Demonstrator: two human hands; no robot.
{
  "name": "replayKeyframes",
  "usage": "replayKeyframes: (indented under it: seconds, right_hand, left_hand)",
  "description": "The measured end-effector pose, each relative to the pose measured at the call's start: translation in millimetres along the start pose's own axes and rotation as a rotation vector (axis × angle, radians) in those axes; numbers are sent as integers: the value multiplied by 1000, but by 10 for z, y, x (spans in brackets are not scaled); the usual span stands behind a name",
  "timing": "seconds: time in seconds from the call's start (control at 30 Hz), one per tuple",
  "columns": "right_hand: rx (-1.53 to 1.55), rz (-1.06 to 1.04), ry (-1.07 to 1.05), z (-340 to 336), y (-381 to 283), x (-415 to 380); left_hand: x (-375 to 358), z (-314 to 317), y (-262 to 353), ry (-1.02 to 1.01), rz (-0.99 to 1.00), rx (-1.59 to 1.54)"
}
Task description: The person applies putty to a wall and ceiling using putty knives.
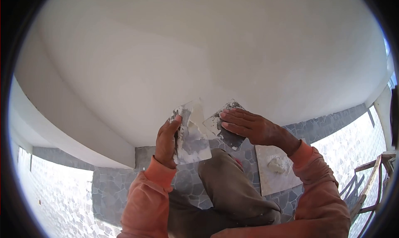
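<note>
My left hand (167, 139) grips the left edge of a flat, plaster-smeared metal plate (193, 134), its thumb on the near face. Pale wet plaster clings to the right part of that plate. To the right, my right hand (251, 127) holds a smaller dark scraper (227, 127) with its fingers spread over the blade, which has white smears. The two tools are close together in front of the pale wall (249, 50). Whether their edges touch is hard to tell.
A light square board (272, 184) with a lump of white plaster (279, 164) lies on the stone-patterned floor (107, 192) at the right. My bent knee is below the tools. Wooden framing (365, 192) stands at the far right; a ledge (75, 134) crosses the left.
</note>
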State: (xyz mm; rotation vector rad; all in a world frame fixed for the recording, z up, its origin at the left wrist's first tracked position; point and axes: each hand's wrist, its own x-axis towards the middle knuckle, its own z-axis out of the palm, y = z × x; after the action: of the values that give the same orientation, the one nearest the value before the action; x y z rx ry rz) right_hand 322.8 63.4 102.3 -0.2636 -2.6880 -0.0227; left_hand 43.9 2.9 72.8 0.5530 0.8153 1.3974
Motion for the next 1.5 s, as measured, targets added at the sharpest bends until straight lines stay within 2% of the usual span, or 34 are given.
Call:
replayKeyframes:
  seconds: [0.03,0.13,0.2,0.3,0.33,0.47,0.5,0.6,0.67,0.73,0.87,1.07,1.23,1.33,1.47,1.5]
  right_hand:
    - [-33,39,-47,-12,67,-124]
    - [220,365,314,10,-136,-344]
    - [439,973,328,32,-361,-634]
    - [627,1104,603,120,-725,-535]
    - [584,1135,603,170,-822,-499]
    - [772,1178,645,475,-1036,-309]
    - [794,1184,655,520,-1048,-259]
    - [604,997,781,672,-1028,-169]
    - [590,987,797,729,-995,-163]
    - [537,970,815,834,-1056,-10]
    - [754,1007,859,863,-1045,48]
    - [963,1058,913,839,-1024,118]
    - [848,976,911,755,-968,140]
    - [983,1037,881,649,-957,145]
    - [987,994,909,672,-902,128]
    - [1010,1011,898,663,-894,124]
  left_hand:
    - [-7,37,39,8,28,7]
    - [-13,183,100,99,179,41]
    - [28,243,37,195,344,132]
    - [132,223,-91,283,608,334]
    - [140,240,-118,277,666,367]
    - [101,451,-220,290,873,485]
    - [80,501,-243,305,859,523]
    - [17,641,-319,363,858,623]
    - [26,762,-365,408,921,676]
    - [6,590,-321,365,969,774]
    - [12,536,-393,321,1025,977]
    - [-6,535,-486,4,1217,1101]
    - [-23,491,-514,-30,1122,1252]
    - [-24,481,-528,-65,1078,1290]
    - [-84,475,-533,-77,931,1346]
    - [-59,462,-545,-90,966,1352]
